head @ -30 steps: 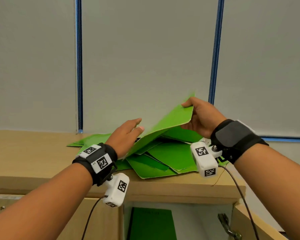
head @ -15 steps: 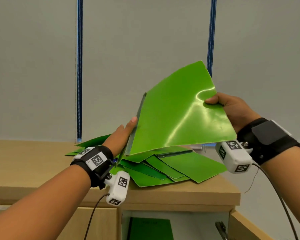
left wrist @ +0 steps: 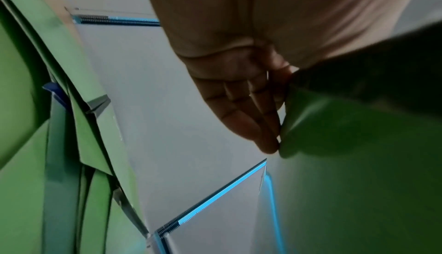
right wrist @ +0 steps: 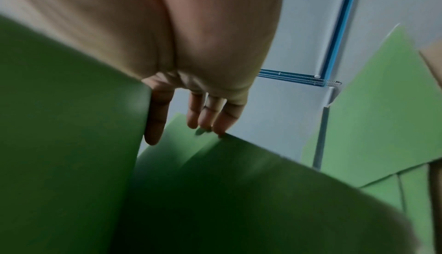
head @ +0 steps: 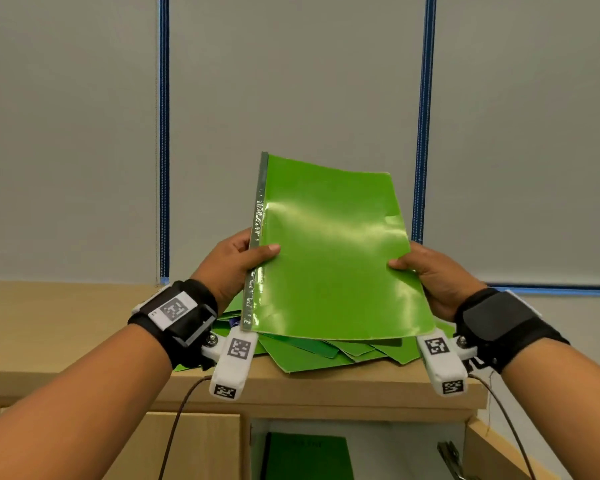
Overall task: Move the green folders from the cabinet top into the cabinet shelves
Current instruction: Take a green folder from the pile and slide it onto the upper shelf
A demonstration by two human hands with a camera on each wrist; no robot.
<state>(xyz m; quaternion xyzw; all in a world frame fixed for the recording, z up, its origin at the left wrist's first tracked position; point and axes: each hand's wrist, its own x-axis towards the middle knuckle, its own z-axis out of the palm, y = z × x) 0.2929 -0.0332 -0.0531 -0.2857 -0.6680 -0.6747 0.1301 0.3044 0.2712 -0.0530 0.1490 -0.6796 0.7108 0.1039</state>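
Green folder now upright, left hand newly pinching spine, right hand lower

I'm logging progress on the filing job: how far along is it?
Early. One green folder already stands in the open shelf. Both hands, left and right, hold another folder upright above the cabinet top. A pile of folders there remains.
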